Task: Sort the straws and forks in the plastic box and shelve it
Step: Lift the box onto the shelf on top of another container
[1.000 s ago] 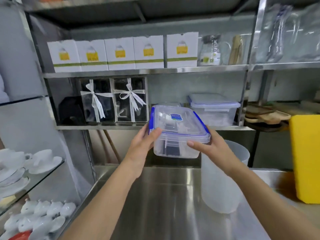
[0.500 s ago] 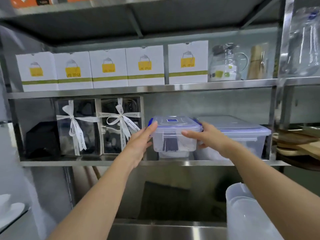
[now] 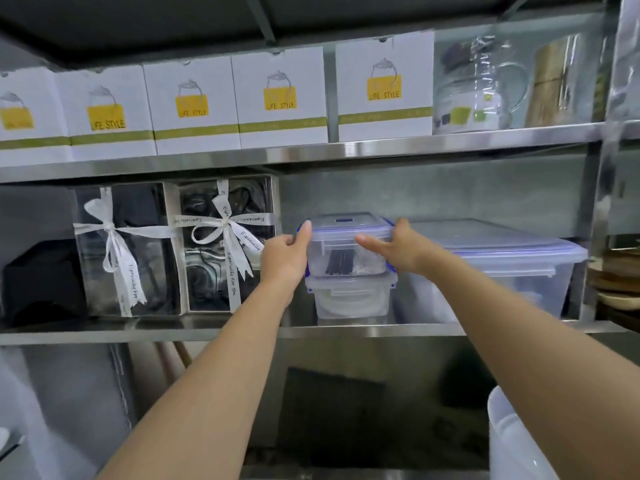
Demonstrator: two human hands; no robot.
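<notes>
The clear plastic box with a blue-edged lid sits on top of a second small clear box on the middle shelf. Dark straws or forks show through its front wall. My left hand presses against the box's left side, thumb on the lid rim. My right hand grips its right side, with the index finger stretched across the front. Both hands hold the box between them.
Ribbon-tied clear gift boxes stand just left of the box, and a large lidded tub stands right of it. White "Life Style" cartons and a glass pitcher fill the shelf above. A white plastic jug is at bottom right.
Both hands carried the box up from above the steel counter and pushed it into the middle shelf, where it now rests on the lower small box.
</notes>
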